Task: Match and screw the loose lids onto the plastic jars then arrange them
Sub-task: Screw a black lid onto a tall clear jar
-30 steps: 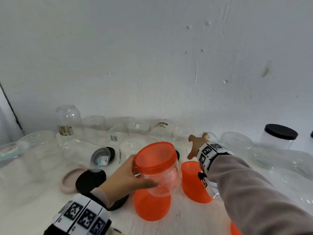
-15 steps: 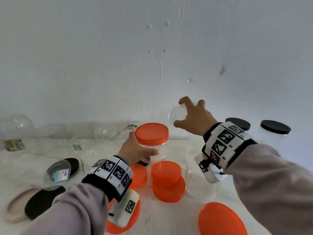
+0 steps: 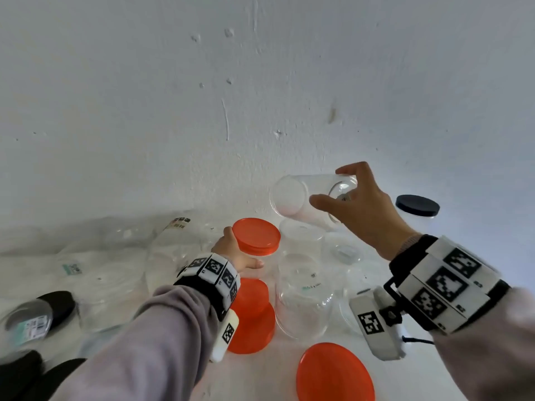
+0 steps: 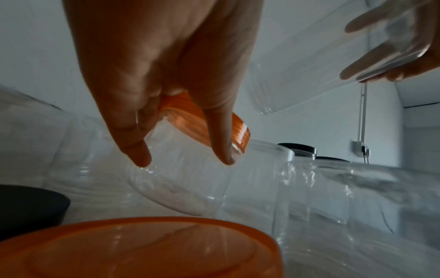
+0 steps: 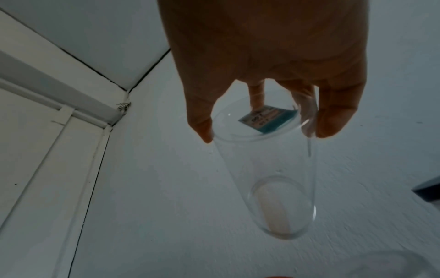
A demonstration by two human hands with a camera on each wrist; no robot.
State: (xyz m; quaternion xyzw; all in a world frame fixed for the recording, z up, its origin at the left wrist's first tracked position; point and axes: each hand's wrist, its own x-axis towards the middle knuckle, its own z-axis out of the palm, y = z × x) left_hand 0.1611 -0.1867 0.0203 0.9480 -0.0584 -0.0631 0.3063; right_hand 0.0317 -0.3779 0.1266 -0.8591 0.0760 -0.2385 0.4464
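Note:
My left hand (image 3: pixel 241 256) grips a clear jar with an orange lid (image 3: pixel 256 235) just under the lid, at the middle of the table. In the left wrist view the left hand (image 4: pixel 184 159) has thumb and fingers round this jar (image 4: pixel 181 188), which tilts. My right hand (image 3: pixel 344 195) holds a clear lidless jar (image 3: pixel 301 198) by its base in the air near the wall, lying sideways with its mouth to the left. The right wrist view shows the right hand (image 5: pixel 262 133) round the base, with a blue label (image 5: pixel 266 120) there.
Two stacked orange lids (image 3: pixel 252 319) and a big loose orange lid (image 3: pixel 333 374) lie in front. Several clear open jars (image 3: pixel 304 302) crowd the middle and left. A black-lidded jar (image 3: pixel 417 206) stands at the back right. Black lids (image 3: pixel 58 305) lie at the left.
My right hand took a clear jar at the back, then raised it and tipped it sideways. My left hand carried the orange-lidded jar farther back.

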